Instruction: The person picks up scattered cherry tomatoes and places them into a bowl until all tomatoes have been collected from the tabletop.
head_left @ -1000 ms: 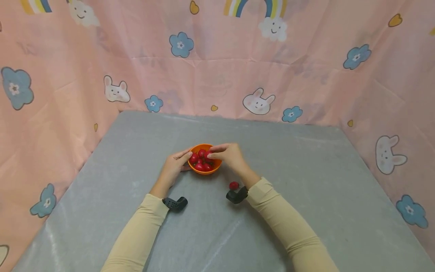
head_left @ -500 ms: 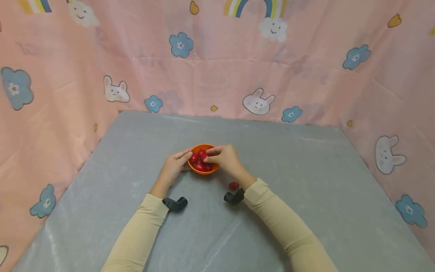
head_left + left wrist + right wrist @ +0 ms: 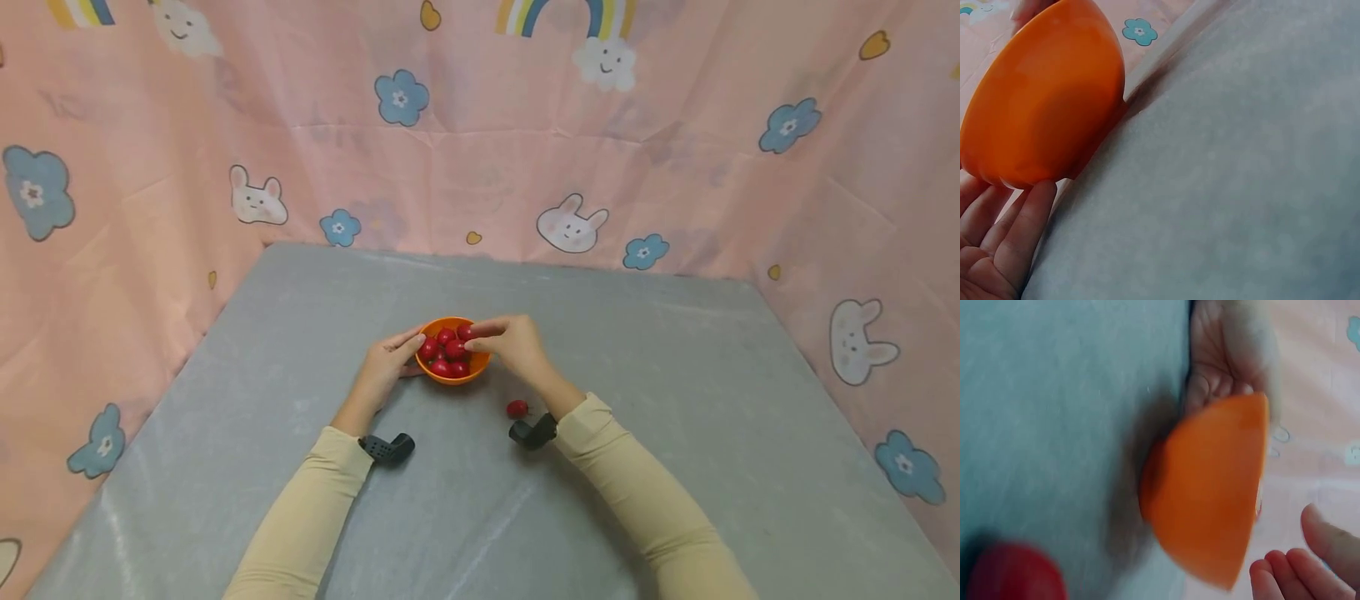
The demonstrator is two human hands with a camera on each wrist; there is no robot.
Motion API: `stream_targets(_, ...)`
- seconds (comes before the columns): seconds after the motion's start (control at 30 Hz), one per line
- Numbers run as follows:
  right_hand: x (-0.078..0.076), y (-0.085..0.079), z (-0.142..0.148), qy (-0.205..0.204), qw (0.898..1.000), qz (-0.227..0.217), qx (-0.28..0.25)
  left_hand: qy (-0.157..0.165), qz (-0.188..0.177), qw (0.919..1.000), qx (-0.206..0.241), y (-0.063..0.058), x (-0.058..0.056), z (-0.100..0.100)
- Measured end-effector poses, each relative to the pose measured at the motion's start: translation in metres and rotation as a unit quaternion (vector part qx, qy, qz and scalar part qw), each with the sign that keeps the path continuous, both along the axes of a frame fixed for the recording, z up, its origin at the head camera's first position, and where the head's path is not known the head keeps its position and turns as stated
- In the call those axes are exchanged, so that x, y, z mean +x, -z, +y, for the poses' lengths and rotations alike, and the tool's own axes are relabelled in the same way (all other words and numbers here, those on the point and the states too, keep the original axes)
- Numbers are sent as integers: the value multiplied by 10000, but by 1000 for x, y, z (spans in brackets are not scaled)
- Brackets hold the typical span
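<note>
An orange bowl (image 3: 452, 382) with several cherry tomatoes (image 3: 440, 367) in it stands on the grey cloth, near the middle of the head view. My left hand (image 3: 381, 367) grips its left side, thumb on the rim and fingers against the outer wall. In the left wrist view those fingers (image 3: 1029, 231) touch the bowl's underside. Over the right rim is my right hand (image 3: 517, 343), thumb and fingertips apart and close to the tomatoes. The right wrist view shows nothing between that thumb (image 3: 1322, 534) and the fingers. One loose tomato (image 3: 517, 409) lies beside my right wrist.
Grey cloth (image 3: 660, 383) covers the tabletop. A pink printed curtain (image 3: 480, 167) closes off the back and both sides. Each wrist wears a black camera mount (image 3: 534, 432), the right one close to the loose tomato.
My right hand reaches further left over the tomatoes, then draws back to the right rim with its fingers spread. The left hand and the bowl stay put.
</note>
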State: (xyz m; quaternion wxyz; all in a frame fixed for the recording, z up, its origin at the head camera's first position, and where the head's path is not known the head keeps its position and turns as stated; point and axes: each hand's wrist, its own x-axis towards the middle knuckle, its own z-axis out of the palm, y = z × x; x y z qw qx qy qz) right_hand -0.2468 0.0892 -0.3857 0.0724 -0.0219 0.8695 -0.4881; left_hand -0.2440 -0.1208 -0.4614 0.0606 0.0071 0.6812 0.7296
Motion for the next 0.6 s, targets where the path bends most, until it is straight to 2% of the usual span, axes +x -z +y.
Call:
stream_targets(0.33,7,8,43,-175,9986,-197,450,-33,4,10000,-12,1,-1,0)
stream_targets(0.6,19,17,61,-282,9951,-671,669,-44,20,9999,-138,0,-1,1)
